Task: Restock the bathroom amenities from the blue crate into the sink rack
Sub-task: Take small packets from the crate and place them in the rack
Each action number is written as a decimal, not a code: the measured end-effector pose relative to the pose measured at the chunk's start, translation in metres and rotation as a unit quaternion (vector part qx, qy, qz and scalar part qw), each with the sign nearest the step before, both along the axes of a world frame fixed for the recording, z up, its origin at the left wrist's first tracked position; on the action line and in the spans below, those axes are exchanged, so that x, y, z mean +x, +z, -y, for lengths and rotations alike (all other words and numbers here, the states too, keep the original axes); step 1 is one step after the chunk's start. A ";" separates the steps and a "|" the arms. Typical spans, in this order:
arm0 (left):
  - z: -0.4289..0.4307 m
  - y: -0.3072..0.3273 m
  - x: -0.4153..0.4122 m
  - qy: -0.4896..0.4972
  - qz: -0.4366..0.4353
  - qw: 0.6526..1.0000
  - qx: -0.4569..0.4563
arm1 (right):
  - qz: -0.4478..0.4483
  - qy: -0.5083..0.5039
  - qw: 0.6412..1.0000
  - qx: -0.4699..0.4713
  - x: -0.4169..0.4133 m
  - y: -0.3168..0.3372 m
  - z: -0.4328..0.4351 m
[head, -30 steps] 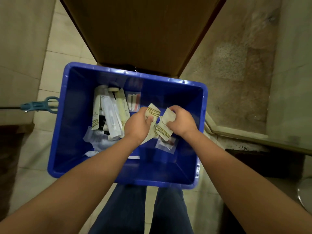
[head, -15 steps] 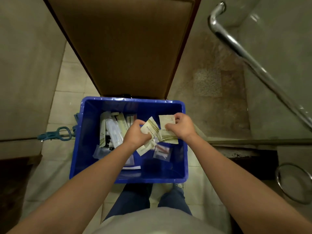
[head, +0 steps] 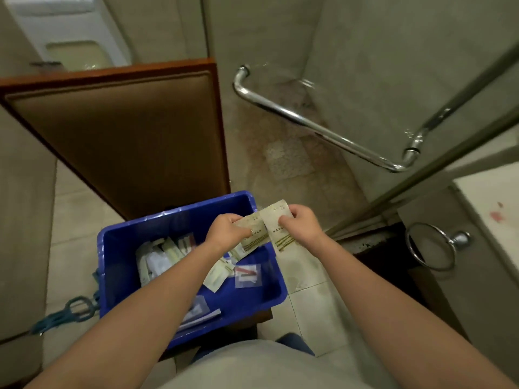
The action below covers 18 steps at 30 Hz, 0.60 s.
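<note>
Over the far right corner of the blue crate (head: 179,213), my left hand (head: 227,231) pinches one cream sachet (head: 254,234) and my right hand (head: 302,224) a second sachet (head: 276,217), side by side, long axes pointing away from me; sink rack not in view.

A: What do we see in the hands?
B: We see the left hand (head: 227,231) and the right hand (head: 300,223) pinching beige sachets (head: 276,217) — both are over the far right corner of the blue crate (head: 168,226).
A: And inside it?
B: We see more packets (head: 214,277) lying loose on the bottom — behind the crate stands a brown door (head: 126,136).
</note>
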State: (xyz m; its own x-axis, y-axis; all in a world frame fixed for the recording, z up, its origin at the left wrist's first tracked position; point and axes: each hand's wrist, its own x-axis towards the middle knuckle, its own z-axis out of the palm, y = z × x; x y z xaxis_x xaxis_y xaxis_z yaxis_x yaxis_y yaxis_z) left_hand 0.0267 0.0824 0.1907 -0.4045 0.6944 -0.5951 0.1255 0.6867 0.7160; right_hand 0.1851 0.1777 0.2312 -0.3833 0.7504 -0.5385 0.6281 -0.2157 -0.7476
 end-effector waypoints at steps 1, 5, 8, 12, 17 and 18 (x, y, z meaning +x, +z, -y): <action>-0.004 0.004 0.006 0.005 0.012 1.000 0.007 | -0.009 -0.021 1.000 -0.010 0.010 0.003 0.001; -0.022 0.021 0.043 0.006 0.063 0.998 0.023 | -0.045 -0.093 0.994 -0.029 0.060 0.018 0.006; -0.030 0.035 0.079 -0.017 0.100 0.994 0.043 | -0.072 -0.146 0.986 -0.027 0.102 0.028 0.015; -0.030 0.055 0.136 -0.027 0.144 0.985 0.089 | -0.122 -0.224 0.967 -0.010 0.159 0.041 0.037; -0.017 0.074 0.214 -0.051 0.189 0.976 0.099 | -0.159 -0.306 0.938 0.042 0.234 0.058 0.080; -0.014 0.077 0.230 -0.063 0.193 0.974 0.096 | -0.159 -0.317 0.933 0.059 0.248 0.061 0.090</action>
State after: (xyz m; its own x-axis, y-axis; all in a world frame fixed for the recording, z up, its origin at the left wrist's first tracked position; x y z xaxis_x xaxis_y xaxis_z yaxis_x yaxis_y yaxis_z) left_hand 0.2563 0.0961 0.2676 -0.0800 0.8381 -0.5397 -0.1042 0.5314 0.8407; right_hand 0.4336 0.0875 0.2918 0.0323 0.9278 -0.3716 0.1437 -0.3723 -0.9169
